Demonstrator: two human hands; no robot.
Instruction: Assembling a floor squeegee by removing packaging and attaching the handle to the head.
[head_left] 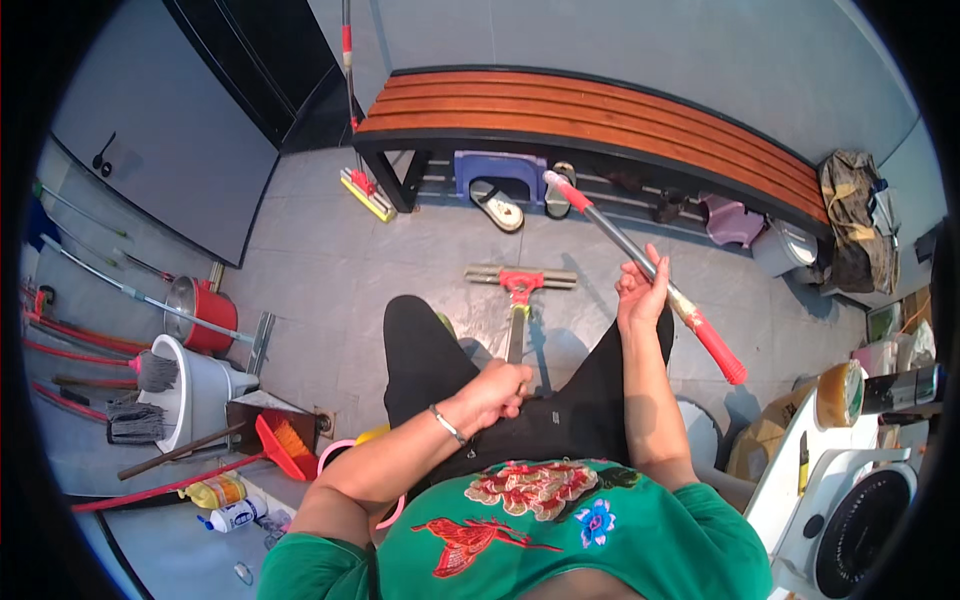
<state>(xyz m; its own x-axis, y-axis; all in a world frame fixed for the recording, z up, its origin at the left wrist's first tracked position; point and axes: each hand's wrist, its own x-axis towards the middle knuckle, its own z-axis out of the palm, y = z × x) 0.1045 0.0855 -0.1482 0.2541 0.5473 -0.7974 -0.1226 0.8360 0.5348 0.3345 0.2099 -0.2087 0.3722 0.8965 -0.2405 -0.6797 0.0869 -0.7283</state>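
My left hand [490, 392], with a bracelet at the wrist, is closed round the short grey handle of a sponge mop head [521, 283]. The mop head has a red joint and a wide flat crossbar, held over the floor in front of my knees. In my right hand [643, 292] is a separate grey metal pole [618, 236] with a red grip at its lower end and a red sleeve at its upper end. It slants from upper left to lower right, apart from the mop head. My fingers partly hide where each is gripped.
A slatted wooden bench [600, 105] stands ahead, with slippers [497, 207] and a blue stool [500, 172] below. Another mop [368, 193] leans at its left end. Mops, a white bucket [205, 385] and a red dustpan [285, 447] crowd the left; a white table [790, 490] is right.
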